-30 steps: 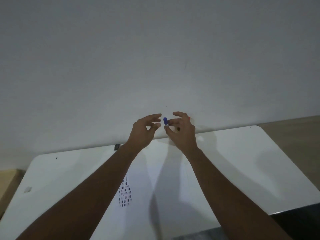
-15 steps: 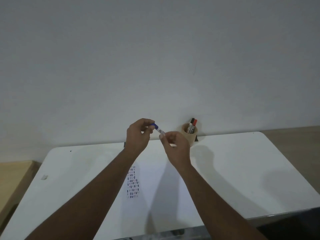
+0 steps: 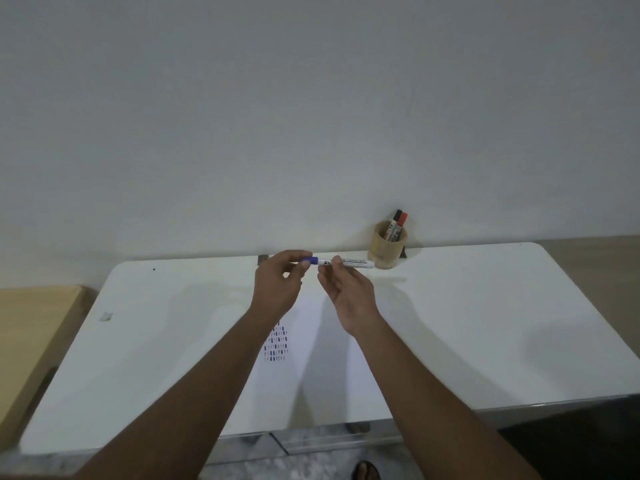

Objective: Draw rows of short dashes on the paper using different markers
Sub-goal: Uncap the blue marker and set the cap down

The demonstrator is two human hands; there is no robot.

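I hold a white marker (image 3: 351, 262) with a blue cap (image 3: 310, 260) level above the far side of the table. My left hand (image 3: 278, 285) pinches the blue cap end. My right hand (image 3: 346, 289) grips the white barrel near its middle. Below my hands lies the white paper (image 3: 322, 358), with rows of short dark, blue and reddish dashes (image 3: 276, 344) near its left edge. My left forearm hides part of those rows.
A round wooden cup (image 3: 386, 249) at the back of the white table (image 3: 485, 323) holds a black-capped marker (image 3: 396, 221) and a red-capped marker (image 3: 401, 225). A pale wooden surface (image 3: 31, 337) lies left of the table. A sandalled foot (image 3: 365, 471) shows below the front edge.
The camera tilted down, showing the cup and more table. My hands lowered, and my left hand closed on the blue cap end, the marker now held level between both.
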